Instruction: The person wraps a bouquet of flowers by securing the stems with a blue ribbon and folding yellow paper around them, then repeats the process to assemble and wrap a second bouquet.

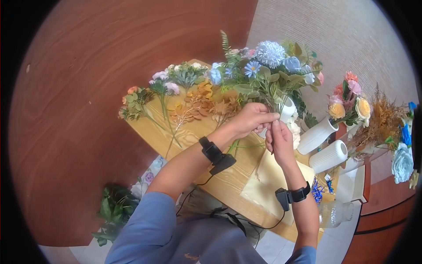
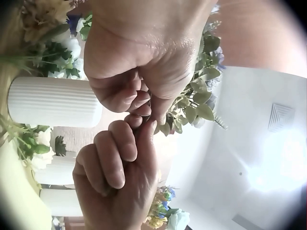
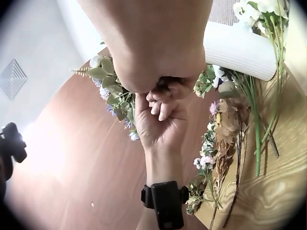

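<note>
A bouquet of artificial blue flowers [image 1: 270,54] with green leaves stands upright over the table, its stems gathered at the bottom. My left hand [image 1: 256,118] pinches the stems just under the leaves, thumb laid across them. Right below, my right hand [image 1: 281,140] grips the lower stem ends with curled fingers. Both hands meet at the stems, the right thumb tip close to the left fingers. In the left wrist view the curled right fingers [image 2: 112,153] wrap the stem ends, which are mostly hidden. Leaves [image 3: 112,79] of the bouquet show beyond the hands in the right wrist view.
On the wooden table [image 1: 149,125] lie loose flower stems and orange-brown leaf sprays [image 1: 198,103]. White ribbed vases [image 1: 329,156] stand at the right, one holding pink and yellow flowers [image 1: 349,99]. A cream sheet [image 1: 259,180] lies near the front edge, beside a glass jar [image 1: 336,214].
</note>
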The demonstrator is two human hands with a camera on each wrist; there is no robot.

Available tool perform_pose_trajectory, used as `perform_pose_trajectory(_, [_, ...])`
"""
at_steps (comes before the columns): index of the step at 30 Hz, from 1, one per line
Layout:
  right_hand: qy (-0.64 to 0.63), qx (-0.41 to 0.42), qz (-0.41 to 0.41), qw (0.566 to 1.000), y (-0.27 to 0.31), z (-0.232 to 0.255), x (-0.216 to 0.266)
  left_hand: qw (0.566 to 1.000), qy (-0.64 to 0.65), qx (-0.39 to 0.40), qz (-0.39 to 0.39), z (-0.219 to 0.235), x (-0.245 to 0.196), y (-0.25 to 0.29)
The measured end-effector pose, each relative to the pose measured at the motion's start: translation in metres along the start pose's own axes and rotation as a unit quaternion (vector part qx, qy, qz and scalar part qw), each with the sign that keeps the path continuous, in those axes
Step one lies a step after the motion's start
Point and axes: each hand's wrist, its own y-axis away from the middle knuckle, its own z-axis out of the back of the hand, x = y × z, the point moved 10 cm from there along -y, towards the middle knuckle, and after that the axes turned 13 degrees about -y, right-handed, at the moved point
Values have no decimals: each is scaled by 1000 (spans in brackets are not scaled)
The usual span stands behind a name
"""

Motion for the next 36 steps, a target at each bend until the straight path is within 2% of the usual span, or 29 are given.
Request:
perform_pose_trajectory(2, [32, -14, 13, 999, 0, 1, 2, 999, -24, -38, -8, 7, 0, 4])
perform_pose_trajectory(8, [88, -37, 59, 994, -1, -3, 10, 995, -39, -84, -24, 13, -11, 11])
perform_pose_trajectory(10, [99, -44, 104, 989, -2, -5, 16, 996, -25, -81, -23, 16, -9, 11])
perform_pose_trajectory(12, [97, -50, 116, 987, -4, -4, 22, 997, -10, -77, -24, 18, -10, 12])
perform_pose_trajectory(14, [92, -57, 127, 986, -5, -3, 30, 992, -32, -124, 1, 30, -8, 17])
perform_pose_trajectory(18, [50, -15, 81, 995, -16, 3, 44, 994, -16, -104, 9, 40, -7, 24])
perform_pose_trajectory(20, [-110, 29, -40, 993, -15, -10, 42, 990, 141, -15, 6, 31, -7, 25])
perform_pose_trajectory(22, [-89, 18, -16, 996, -19, -9, 45, 986, 168, -21, -13, 30, -9, 22])
perform_pose_trajectory(24, [40, -49, 66, 996, -20, -6, 56, 980, 196, -30, -30, 25, -13, 22])
perform_pose_trajectory(26, [48, -47, 68, 995, -21, -7, 54, 976, 210, -48, -24, 20, -16, 25])
perform_pose_trajectory(28, [167, -92, 154, 970, -19, -1, 66, 984, 165, -53, -36, 25, -16, 28])
perform_pose_trajectory(30, [269, -100, 203, 936, -17, -6, 76, 995, 60, -84, -11, 33, -8, 28])
perform_pose_trajectory(32, [303, -119, 218, 920, -15, -6, 80, 994, 20, -106, -4, 39, -6, 31])
perform_pose_trajectory(35, [322, -128, 224, 911, -21, -2, 84, 993, 32, -109, -17, 48, -6, 39])
perform_pose_trajectory(36, [323, -135, 227, 909, -19, -2, 88, 993, 70, -94, -13, 51, -2, 42])
